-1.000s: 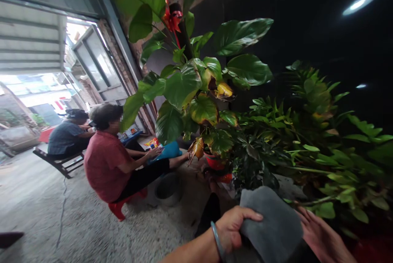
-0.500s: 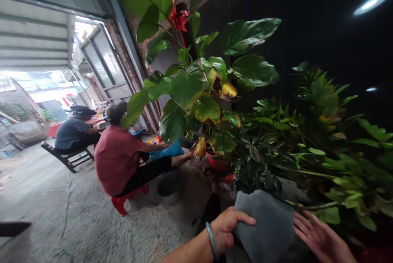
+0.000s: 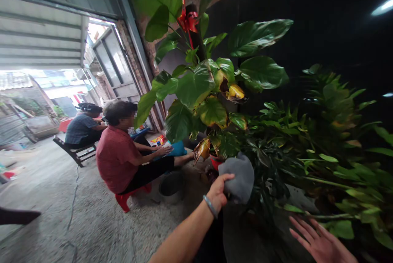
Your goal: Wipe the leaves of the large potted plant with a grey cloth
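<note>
A limp grey cloth (image 3: 239,179) hangs from my left hand (image 3: 218,193), pinched between thumb and fingers in front of a red flower pot (image 3: 215,162). A bangle circles that wrist. At the lower right, my right hand (image 3: 316,238) is open, fingers spread and holding nothing, close to a leafy plant stem. Above the cloth rises a tall potted plant (image 3: 196,85) with big green leaves, a few of them browned and yellow. Part of the pot is hidden behind the cloth.
A person in a red shirt (image 3: 115,152) sits on a red plastic stool (image 3: 124,201) at left, beside a grey bucket (image 3: 171,187). Farther back another person (image 3: 81,128) sits on a wooden chair (image 3: 75,152). Dense foliage (image 3: 307,140) lines the right side. A cord (image 3: 73,199) crosses the concrete floor.
My left hand has carried the grey cloth forward and up, toward the red pot. My right hand has come away from the cloth and now stands apart, lower right.
</note>
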A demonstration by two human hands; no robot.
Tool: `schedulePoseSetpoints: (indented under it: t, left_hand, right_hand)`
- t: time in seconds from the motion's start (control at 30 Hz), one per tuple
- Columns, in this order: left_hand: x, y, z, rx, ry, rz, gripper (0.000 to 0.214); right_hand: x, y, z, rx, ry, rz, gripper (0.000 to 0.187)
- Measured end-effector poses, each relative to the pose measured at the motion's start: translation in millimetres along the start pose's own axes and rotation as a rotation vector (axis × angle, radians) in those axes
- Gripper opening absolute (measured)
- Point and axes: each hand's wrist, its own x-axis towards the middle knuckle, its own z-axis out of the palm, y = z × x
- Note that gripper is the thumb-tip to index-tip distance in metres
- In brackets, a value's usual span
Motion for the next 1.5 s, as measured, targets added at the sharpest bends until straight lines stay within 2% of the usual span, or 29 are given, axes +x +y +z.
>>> schedulePoseSetpoints:
  t: [0.07,0.13,0.23,0.3,0.33,0.37,0.43,0.5,0.57,0.63,0.67,0.73,0.87,0.93,1.0,1.07,1.13,1.2,1.27,1.3,1.37,1.43,1.5]
  left_hand:
    - [-8.8,-8.6,-20.9,0.011,-0.068,-0.075,0.021]
    - [-20.3,2.0,-27.4,-0.036,-0.146,-0.041,0.026]
    - [-27.0,40.0,-7.6,-0.171,-0.195,0.171,0.019]
    - [-19.6,59.9,13.5,-0.219,-0.188,0.295,0.013]
    - [-13.3,63.3,22.1,-0.219,-0.168,0.323,0.011]
    - [-6.1,61.3,27.8,-0.201,-0.136,0.319,0.009]
    - [7.4,41.8,27.7,-0.138,-0.048,0.239,0.006]
    - [14.6,10.1,12.6,-0.070,0.019,0.110,0.005]
    - [12.6,-18.5,-10.6,-0.020,0.009,-0.041,0.013]
    - [2.8,-30.6,-30.5,-0.003,0.003,-0.107,0.022]
    - [-3.7,-28.6,-36.0,-0.007,-0.017,-0.105,0.025]
    - [-16.5,-10.8,-34.8,-0.034,-0.095,-0.042,0.028]
    - [-25.9,42.2,3.8,-0.133,-0.201,0.199,0.017]
    - [-19.1,54.6,24.1,-0.176,-0.186,0.285,0.011]
    - [-7.0,49.2,32.8,-0.179,-0.121,0.262,0.005]
    - [5.2,27.6,25.9,-0.145,-0.030,0.143,0.002]
    - [12.2,-1.9,5.8,-0.101,0.000,0.002,0.006]
    - [10.3,-27.2,-18.9,-0.075,-0.055,-0.108,0.018]
    - [0.2,-38.2,-37.2,-0.058,-0.113,-0.164,0.029]
    - [-6.5,-36.8,-41.4,-0.057,-0.150,-0.170,0.032]
    - [-19.3,-22.1,-38.0,-0.078,-0.251,-0.127,0.037]
    - [-26.7,0.5,-22.5,-0.131,-0.369,-0.011,0.036]
    - [-26.4,18.7,-2.9,-0.185,-0.435,0.123,0.032]
  right_hand:
    - [2.7,0.1,-3.8,0.011,0.036,0.007,0.017]
    - [5.5,0.5,-7.4,0.023,0.069,-0.028,0.018]
    - [6.9,1.2,-7.2,0.013,0.068,-0.067,0.019]
    - [4.3,0.8,-1.6,0.004,0.060,-0.042,0.019]
    - [1.8,0.4,2.5,0.007,0.067,-0.022,0.020]
    - [-1.3,-0.3,6.9,0.011,0.077,-0.003,0.020]
    - [-8.0,-1.5,14.8,0.022,0.107,0.012,0.022]
    - [-12.9,-2.4,18.5,0.041,0.132,0.011,0.021]
    - [-13.4,-2.6,16.1,0.048,0.138,-0.010,0.018]
    - [-9.1,-2.0,8.3,0.035,0.115,-0.030,0.014]
    - [-5.6,-1.5,3.3,0.022,0.090,-0.039,0.013]
    - [1.9,-0.3,-6.2,0.004,0.043,-0.055,0.014]
    - [9.6,2.0,-12.5,0.007,0.036,-0.064,0.019]
    - [7.7,2.5,-8.2,0.016,0.029,-0.050,0.019]
    - [2.7,2.1,-1.2,0.012,0.030,-0.022,0.020]
    - [-3.9,0.7,5.8,0.015,0.069,-0.010,0.019]
    - [-9.9,-1.7,10.5,0.027,0.115,-0.010,0.016]
    - [-13.2,-4.3,11.1,0.035,0.125,-0.018,0.015]
    - [-12.4,-6.1,7.7,0.021,0.102,-0.009,0.015]
    - [-10.6,-6.3,5.0,0.014,0.084,-0.009,0.015]
    - [-5.3,-5.0,-0.6,-0.001,0.054,-0.026,0.016]
    - [0.2,-2.2,-4.6,-0.019,0.032,-0.048,0.017]
    - [3.7,0.5,-5.8,-0.020,0.024,-0.053,0.018]
